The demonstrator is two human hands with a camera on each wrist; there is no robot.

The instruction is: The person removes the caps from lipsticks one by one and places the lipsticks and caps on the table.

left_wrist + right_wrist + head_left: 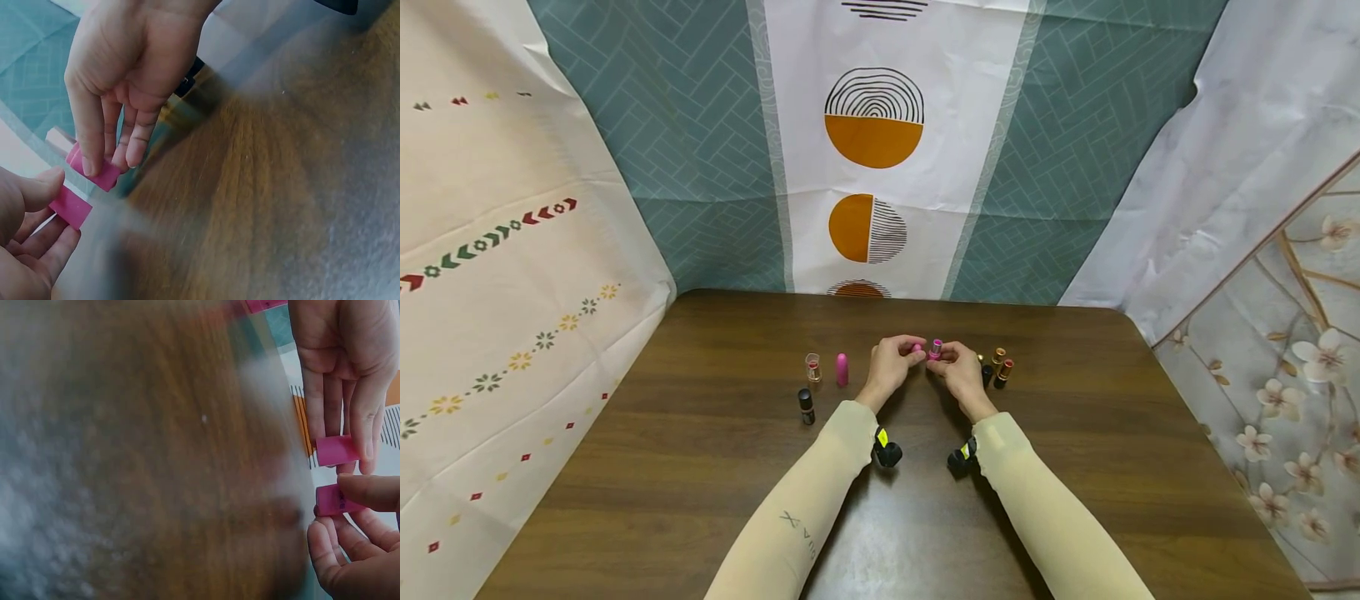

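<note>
My left hand (891,367) pinches a plain pink lipstick cap (337,450) between thumb and fingers. Beside it, my right hand (958,371) grips a pink lipstick (936,350) by its base, uncapped, with the silver collar and pink tip pointing up in the head view. A small gap separates cap and lipstick. Dark lettering marks the lipstick's base (341,500) in the right wrist view. In the left wrist view, the left hand (28,234) with the cap (70,207) is at lower left, and the right hand (137,69) comes in from the top.
Left of the hands stand a rounded pink tube (842,369), a clear-capped lipstick (813,369) and a black tube (806,406). Close to the right hand are a gold-topped lipstick (998,357), a red-tipped black one (1003,374) and a black piece (987,376). Patterned cloths surround the wooden table (715,467).
</note>
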